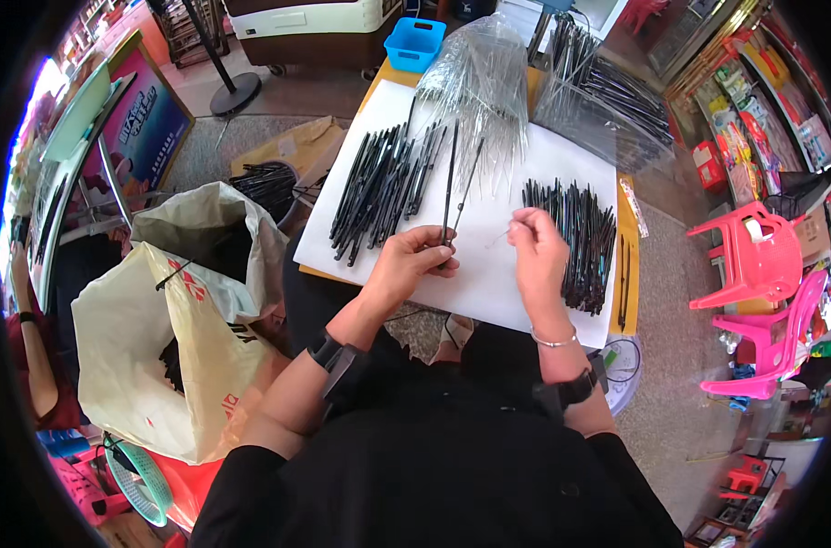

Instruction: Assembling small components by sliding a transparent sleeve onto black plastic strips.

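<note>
My left hand [422, 258] is closed around two thin black rods [451, 183], which rise from the fingers and spread apart at the top. To its right, my right hand [536, 247] has thumb and forefinger pinched together; a faint, thin wire-like piece [497, 240] shows at the fingertips. Both hands are over a white board [479, 306]. Left of them lies a loose pile of black rods [374, 187]. Beside my right hand, a denser row of black rods [584, 242] lies on the board. Beyond the hands, a clear plastic bag [479, 68] holds many thin, silvery wires.
At the back right, a clear bag [607, 119] holds more black rods. A blue basket [414, 45] stands at the table's far edge. Large white sacks [141, 347] are at my left. Pink plastic chairs [753, 256] and stocked shelves [753, 119] are at right. Another person's arm [36, 356] shows far left.
</note>
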`<state>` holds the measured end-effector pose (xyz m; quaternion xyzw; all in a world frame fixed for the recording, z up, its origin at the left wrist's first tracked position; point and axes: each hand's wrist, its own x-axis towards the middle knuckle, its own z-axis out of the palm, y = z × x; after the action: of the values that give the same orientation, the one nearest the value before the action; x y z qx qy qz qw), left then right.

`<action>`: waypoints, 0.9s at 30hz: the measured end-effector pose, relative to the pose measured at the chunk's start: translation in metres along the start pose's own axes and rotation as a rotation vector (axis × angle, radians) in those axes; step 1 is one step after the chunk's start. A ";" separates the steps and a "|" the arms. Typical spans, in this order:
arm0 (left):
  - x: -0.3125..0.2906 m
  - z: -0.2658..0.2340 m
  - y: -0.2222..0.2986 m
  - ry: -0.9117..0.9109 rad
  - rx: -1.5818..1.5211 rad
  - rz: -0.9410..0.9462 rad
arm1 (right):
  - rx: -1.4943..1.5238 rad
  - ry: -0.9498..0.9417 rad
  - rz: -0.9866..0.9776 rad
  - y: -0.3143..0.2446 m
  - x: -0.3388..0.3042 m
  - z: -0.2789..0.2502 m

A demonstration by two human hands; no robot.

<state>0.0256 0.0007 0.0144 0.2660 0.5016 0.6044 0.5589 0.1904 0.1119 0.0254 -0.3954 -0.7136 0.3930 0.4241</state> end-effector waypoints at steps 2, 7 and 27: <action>0.002 -0.004 -0.002 -0.015 -0.021 -0.029 | 0.129 -0.044 0.159 0.009 0.000 0.006; 0.002 -0.012 -0.009 -0.144 -0.062 0.009 | 0.517 -0.085 0.317 -0.006 0.006 0.009; 0.004 -0.024 -0.009 -0.254 -0.132 -0.016 | 0.757 -0.290 0.496 -0.003 0.000 0.028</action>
<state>0.0075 -0.0042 -0.0028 0.2990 0.3884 0.5930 0.6388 0.1641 0.1048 0.0185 -0.3126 -0.4562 0.7660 0.3278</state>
